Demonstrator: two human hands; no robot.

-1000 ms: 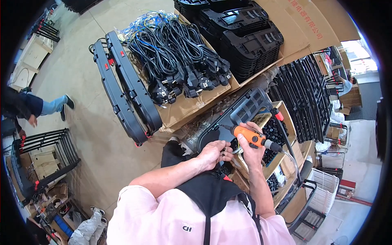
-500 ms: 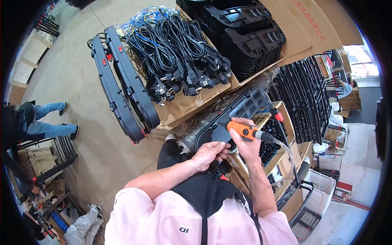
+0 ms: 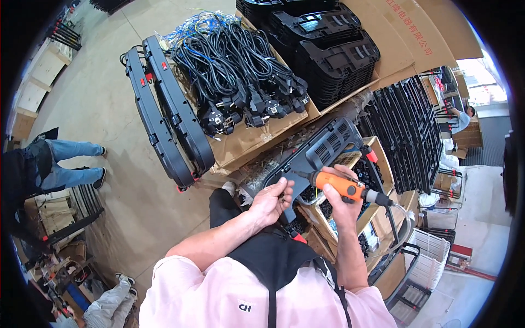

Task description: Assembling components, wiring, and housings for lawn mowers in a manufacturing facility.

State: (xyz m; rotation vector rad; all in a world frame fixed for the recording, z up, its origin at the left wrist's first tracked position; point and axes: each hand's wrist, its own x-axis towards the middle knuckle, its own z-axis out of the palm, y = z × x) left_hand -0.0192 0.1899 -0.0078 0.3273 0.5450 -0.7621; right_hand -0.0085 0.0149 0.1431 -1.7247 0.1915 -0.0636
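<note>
My right hand [image 3: 343,203] is wrapped round an orange power screwdriver [image 3: 334,185] with a black rear end and a thin hose. Its bit points left, over a dark grey plastic housing panel [image 3: 326,147] with vent slots. That panel lies aslant in front of me. Just left of the bit, my left hand [image 3: 269,203] is closed, thumb and fingertips together at the panel's near left end. Whatever those fingers hold, if anything, is too small to make out. A wooden box of small black parts [image 3: 374,173] stands right of the screwdriver, partly behind it.
Beyond the panel, a carton [image 3: 257,131] bears bundled black power cords [image 3: 235,76]. Two long dark housings [image 3: 169,115] stand at its left. Stacked black plastic shells [image 3: 339,65] are at the far right. Another person [image 3: 65,161] stands at the left.
The screwdriver has moved right and nearer me in my right hand. My left hand has shifted left and slightly away from me. The person at the left has moved a little right.
</note>
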